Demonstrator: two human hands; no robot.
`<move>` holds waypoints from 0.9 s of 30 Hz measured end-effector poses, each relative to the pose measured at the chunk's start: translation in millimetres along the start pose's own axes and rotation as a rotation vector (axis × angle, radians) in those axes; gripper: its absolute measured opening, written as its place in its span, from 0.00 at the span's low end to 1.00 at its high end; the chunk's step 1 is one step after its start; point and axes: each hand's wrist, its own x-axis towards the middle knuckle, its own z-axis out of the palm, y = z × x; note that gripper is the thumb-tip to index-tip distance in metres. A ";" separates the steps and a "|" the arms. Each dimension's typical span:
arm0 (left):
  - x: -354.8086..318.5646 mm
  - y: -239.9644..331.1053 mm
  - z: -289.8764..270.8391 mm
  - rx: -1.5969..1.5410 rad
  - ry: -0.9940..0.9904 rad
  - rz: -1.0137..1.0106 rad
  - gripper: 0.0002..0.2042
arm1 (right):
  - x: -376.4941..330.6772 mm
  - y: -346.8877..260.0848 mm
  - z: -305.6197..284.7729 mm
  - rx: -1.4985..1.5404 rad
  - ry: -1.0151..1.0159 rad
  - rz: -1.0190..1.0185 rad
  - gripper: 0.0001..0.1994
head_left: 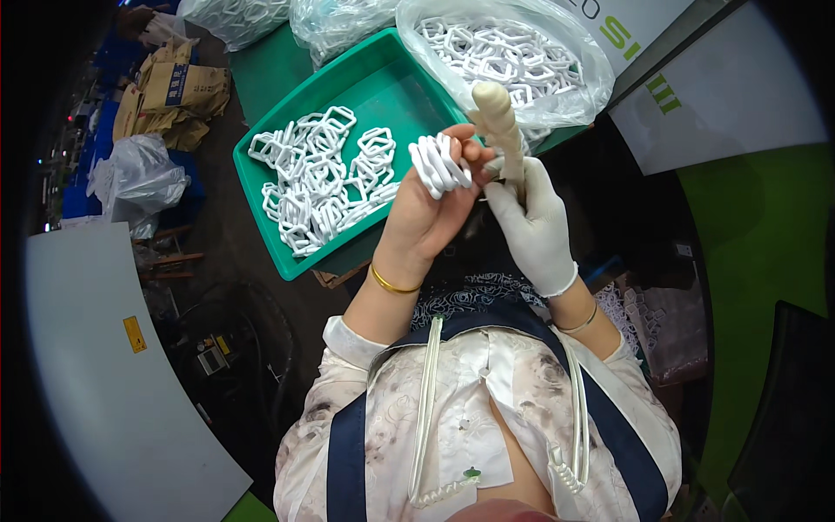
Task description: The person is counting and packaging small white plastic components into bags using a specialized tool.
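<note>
**Stack of white rings held over a green tray**

Green tabletop runs across the upper part of the view, with a dark floor to the left and a pale curved panel (104, 383) at the lower left. On the table stands a green tray (383, 83), tilted to the frame, with a loose heap of white plastic rings (317, 178) lying in its left half; its right half is bare. Just beyond the tray's right corner sits a clear bag (570, 96) full of the same rings, and two more clear bags (335, 22) lie behind the tray at the top edge. Cardboard boxes (174, 96) and a crumpled plastic sack (139, 178) rest on the floor to the far left.

The left hand (426, 217), bare and with a gold bangle (391, 283) at the wrist, is closed around a tight stack of rings (439, 163), thumb and fingers pinching it just past the tray's near right edge. The right hand (535, 222) wears a white glove and grips a pale stick (500, 122) that stands upright, its rounded tip rising in front of the bag. The two hands touch at the fingertips, the stack just beside the stick. A dark blue apron (348, 452) over a floral blouse fills the bottom.
</note>
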 end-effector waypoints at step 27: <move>-1.9 -16.3 5.1 -0.087 0.112 0.057 0.27 | -0.6 -15.6 15.2 0.043 0.002 -0.021 0.17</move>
